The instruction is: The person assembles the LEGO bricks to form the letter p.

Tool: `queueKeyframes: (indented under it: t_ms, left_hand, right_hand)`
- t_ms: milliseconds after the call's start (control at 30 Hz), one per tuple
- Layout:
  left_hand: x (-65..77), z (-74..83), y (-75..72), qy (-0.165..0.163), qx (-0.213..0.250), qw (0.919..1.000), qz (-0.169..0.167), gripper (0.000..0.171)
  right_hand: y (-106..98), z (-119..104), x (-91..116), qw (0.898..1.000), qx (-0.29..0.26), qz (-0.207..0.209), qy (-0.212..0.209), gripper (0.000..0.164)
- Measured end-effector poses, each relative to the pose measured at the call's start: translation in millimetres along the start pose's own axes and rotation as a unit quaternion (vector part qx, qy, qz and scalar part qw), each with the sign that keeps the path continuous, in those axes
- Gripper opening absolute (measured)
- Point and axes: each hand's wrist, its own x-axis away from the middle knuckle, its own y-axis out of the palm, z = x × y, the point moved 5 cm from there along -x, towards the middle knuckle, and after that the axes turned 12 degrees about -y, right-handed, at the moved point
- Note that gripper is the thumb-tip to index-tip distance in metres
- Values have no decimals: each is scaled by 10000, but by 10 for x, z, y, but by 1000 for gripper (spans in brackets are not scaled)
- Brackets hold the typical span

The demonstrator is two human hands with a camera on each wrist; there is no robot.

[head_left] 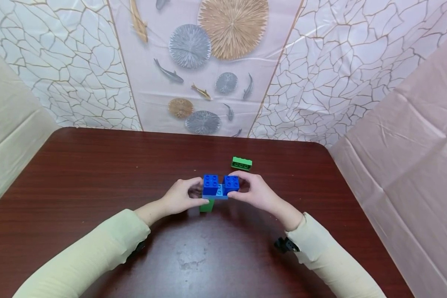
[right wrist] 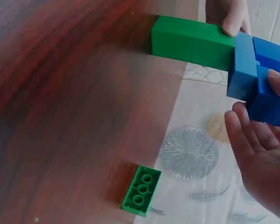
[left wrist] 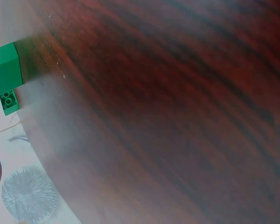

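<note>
Both hands are at one toy brick structure in the middle of the table. Two green bricks (right wrist: 191,42) form its upright column. Across the top lies a light blue brick (right wrist: 242,70), bearing a left dark blue brick (head_left: 210,184) and a right dark blue brick (head_left: 231,184) with a gap between them. My left hand (head_left: 180,196) grips the structure from the left, its thumb where green meets light blue. From the right, my right hand (head_left: 256,191) pinches the right dark blue brick between thumb and fingers. The column's green side (left wrist: 5,70) shows in the left wrist view.
A loose green brick (head_left: 241,164) lies on its side beyond the right hand, hollow underside showing. The dark brown table (head_left: 97,174) ends at a patterned cloth backdrop (head_left: 205,74). Pale cloth walls (head_left: 402,136) stand at both sides.
</note>
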Motion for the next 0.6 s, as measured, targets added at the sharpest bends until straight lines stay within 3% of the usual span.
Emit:
queueKeyframes:
  t_ms: [300,500,600]
  left_hand:
    - [5,42,-8,164,-232,9996,-97,45]
    - [14,123,-51,297,-788,9959,325,44]
    - [13,145,-64,291,-753,9958,434,39]
  right_hand:
    - [3,24,-5,9999,-112,62,-60,43]
    - [9,18,-13,9999,-80,10,-86,44]
    - [6,8,-16,9999,-82,-8,-83,44]
